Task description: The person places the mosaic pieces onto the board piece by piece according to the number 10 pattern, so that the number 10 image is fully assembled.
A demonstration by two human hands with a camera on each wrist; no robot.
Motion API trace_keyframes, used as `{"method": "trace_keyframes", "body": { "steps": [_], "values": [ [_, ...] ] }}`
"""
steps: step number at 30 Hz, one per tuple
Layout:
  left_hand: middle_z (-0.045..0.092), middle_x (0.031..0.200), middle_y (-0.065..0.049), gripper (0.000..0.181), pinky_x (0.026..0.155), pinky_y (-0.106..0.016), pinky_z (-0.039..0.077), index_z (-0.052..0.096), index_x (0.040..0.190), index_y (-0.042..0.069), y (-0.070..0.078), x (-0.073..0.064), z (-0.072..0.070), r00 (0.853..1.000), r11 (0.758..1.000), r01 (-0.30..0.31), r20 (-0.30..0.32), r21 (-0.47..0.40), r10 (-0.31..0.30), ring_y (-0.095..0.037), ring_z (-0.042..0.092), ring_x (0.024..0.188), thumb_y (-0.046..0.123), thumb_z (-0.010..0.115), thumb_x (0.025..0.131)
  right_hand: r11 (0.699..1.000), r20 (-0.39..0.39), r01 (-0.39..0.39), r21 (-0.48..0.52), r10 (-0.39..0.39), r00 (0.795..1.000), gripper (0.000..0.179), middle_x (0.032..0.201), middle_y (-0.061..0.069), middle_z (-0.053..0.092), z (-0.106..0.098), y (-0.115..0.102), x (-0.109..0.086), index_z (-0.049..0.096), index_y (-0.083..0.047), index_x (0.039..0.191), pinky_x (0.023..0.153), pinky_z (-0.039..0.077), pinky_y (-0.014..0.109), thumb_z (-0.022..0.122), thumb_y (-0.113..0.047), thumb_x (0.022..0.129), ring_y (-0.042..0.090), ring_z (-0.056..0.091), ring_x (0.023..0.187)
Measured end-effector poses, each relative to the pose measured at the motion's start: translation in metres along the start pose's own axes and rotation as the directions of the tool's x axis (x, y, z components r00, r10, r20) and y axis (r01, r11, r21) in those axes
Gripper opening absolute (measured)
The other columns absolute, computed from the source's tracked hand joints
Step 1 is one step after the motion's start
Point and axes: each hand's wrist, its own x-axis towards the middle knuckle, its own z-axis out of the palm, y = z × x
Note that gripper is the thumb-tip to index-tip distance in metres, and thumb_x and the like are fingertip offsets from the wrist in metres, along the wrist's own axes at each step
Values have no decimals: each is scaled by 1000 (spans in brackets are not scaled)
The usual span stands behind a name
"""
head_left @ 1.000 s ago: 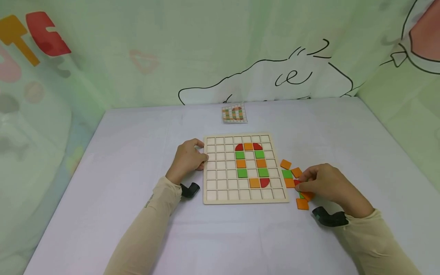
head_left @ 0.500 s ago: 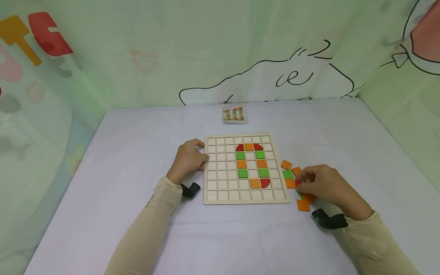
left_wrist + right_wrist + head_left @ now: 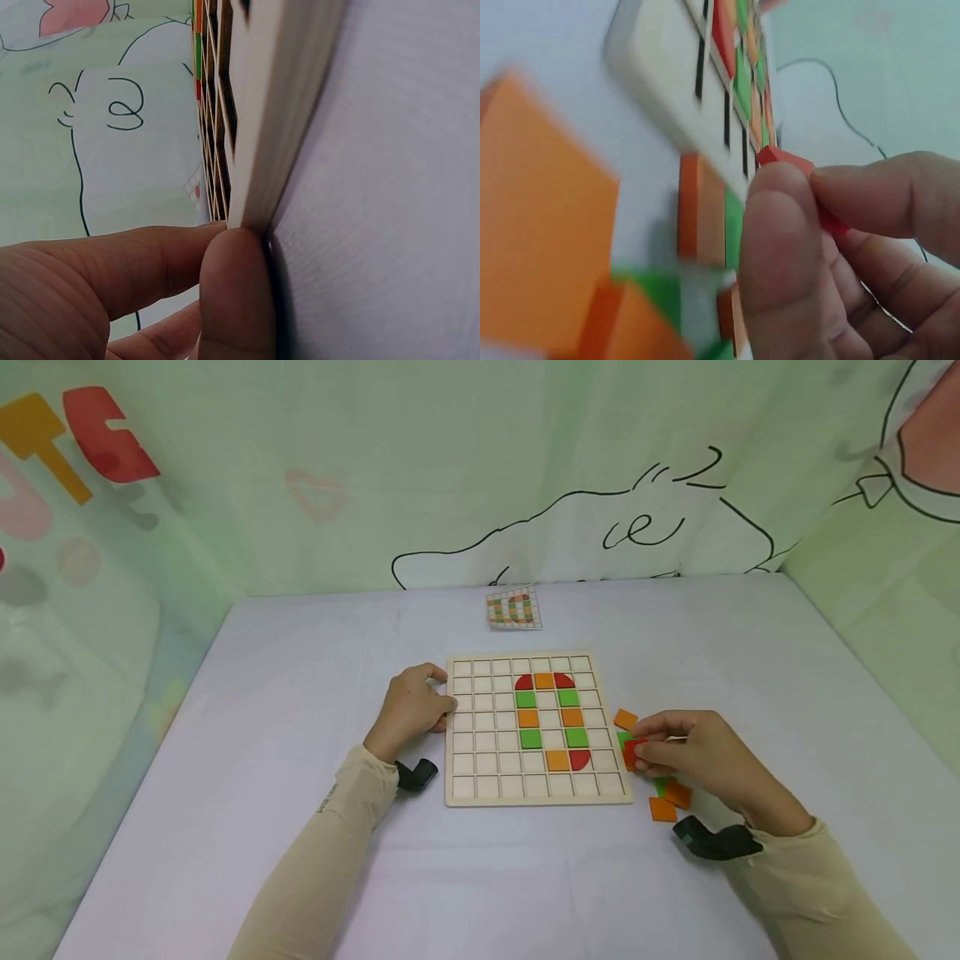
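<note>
Between the two hands lies the wooden board [image 3: 550, 718], with red, orange and green set tiles [image 3: 531, 739] in its squares, mostly on the right hand's side. Ahead of both hands sits a small card [image 3: 513, 607] with a coloured pattern.

Over to the left hand [image 3: 408, 706], and it's a narrow grip on the board's near edge! The left wrist view gives what the head view can't: the board side-on, its thick pale side [image 3: 281, 112] on show, the thumb [image 3: 236, 289] pressed up against it and a fingertip meeting the rim just beside.

Across to the right hand [image 3: 701, 760], and there's the red tile [image 3: 634, 754], pinched between thumb and finger, just beside the board! From the head view we get its red face; the right wrist view has only slivers of it past the fingertips, but reveals how thick the loose tiles are. One orange tile [image 3: 626, 719] lies just beyond those fingers, another orange square [image 3: 663, 810] on the near side, and a green tile [image 3: 663, 787] peeks out below the palm.
</note>
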Motion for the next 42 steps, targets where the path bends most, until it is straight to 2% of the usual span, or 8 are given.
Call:
{"method": "trace_keyframes", "body": {
  "steps": [5,11,18,23,29,33,42],
  "values": [
    [67,60,-5,40,50,-21,47,63,129,1,-1,1,-1,1000,1000,7,1,4,-7,-10,61,45,3,72,90,992,41,-21,126,16,999,36,108,17,71,10,-6,5,62,13,127,80,64,32,71,-7,97,24,77,87],
    [67,61,-5,39,50,-21,47,63,129,0,-1,1,0,1000,1000,2,2,1,-2,-10,62,46,4,72,91,989,84,-24,145,12,996,42,117,18,69,22,-13,9,61,10,135,78,63,30,67,-6,97,21,77,83],
    [66,59,-5,39,50,-21,47,63,128,1,-1,1,0,1000,1000,-1,-1,3,1,-10,62,46,4,72,91,980,119,-34,194,11,993,42,106,20,75,32,-20,13,59,13,136,77,64,30,60,-1,96,21,78,81],
    [66,61,-4,38,51,-21,48,63,127,1,-1,0,0,1000,1000,5,-5,-4,-5,-10,61,47,3,72,90,981,108,-35,193,14,994,34,102,19,75,37,-23,14,61,14,128,75,64,29,61,-1,98,21,77,80],
    [66,60,-4,39,50,-21,46,63,128,2,1,1,-1,1000,1000,10,-3,14,-10,-10,61,46,4,73,91,993,85,2,121,-12,996,27,103,15,74,42,-26,15,66,9,119,70,62,29,68,-8,98,21,70,80],
    [66,58,-4,39,50,-21,46,63,129,2,1,1,-1,1000,1000,12,0,19,-12,-10,61,46,4,73,91,996,81,-2,85,-5,997,26,100,10,75,46,-29,17,70,6,116,67,58,27,72,-13,97,20,66,78],
    [67,62,-5,39,50,-21,47,63,128,2,0,1,0,1000,1000,12,-7,16,-12,-10,61,45,4,73,91,988,148,-40,152,17,989,22,97,14,73,59,-40,24,70,9,113,73,64,30,71,-4,95,19,73,79]
  ]
}}
